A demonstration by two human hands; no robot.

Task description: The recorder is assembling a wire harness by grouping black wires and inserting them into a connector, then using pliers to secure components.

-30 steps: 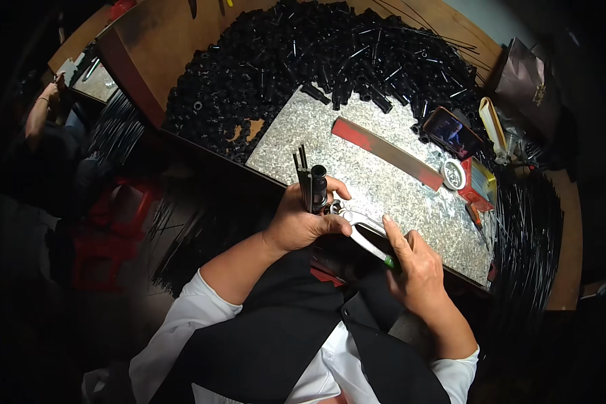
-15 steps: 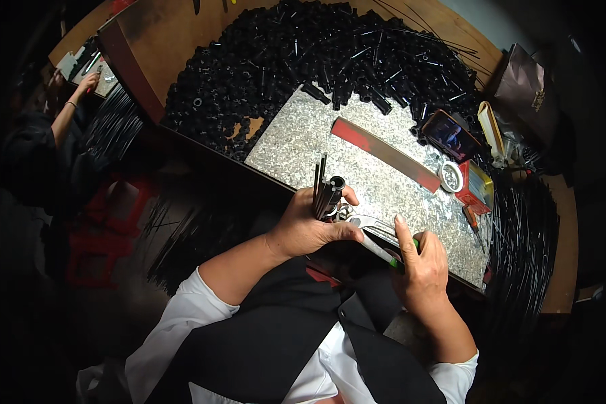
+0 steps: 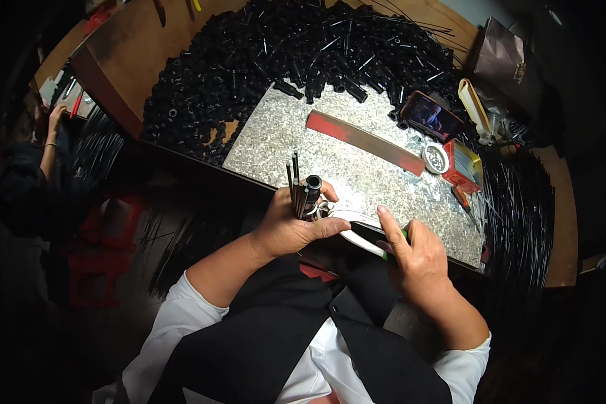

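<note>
My left hand (image 3: 279, 229) is closed around a black socket-like tube (image 3: 313, 185), its open round end facing up. Several thin black rods (image 3: 294, 182) stand upright beside the tube in the same grip. My right hand (image 3: 417, 259) is wrapped around the green-handled pliers (image 3: 363, 241), index finger stretched along the upper handle. The jaws of the pliers reach the lower part of the tube, next to my left thumb. What exactly they bite on is partly hidden by the fingers.
Beyond my hands lies a speckled metal plate (image 3: 262, 145) with a red-brown bar (image 3: 363, 143), phone (image 3: 432, 114), white dish (image 3: 435, 159), red box (image 3: 463, 168) and orange-handled screwdriver (image 3: 462, 198). Black tubular parts (image 3: 249, 60) are heaped behind. Rods (image 3: 518, 222) hang right; another person (image 3: 30, 168) sits left.
The whole view has shifted, the bench sliding left and up. Both my hands keep their grips on tube, rods and pliers. The other person's hand has drawn back from a red-handled tool.
</note>
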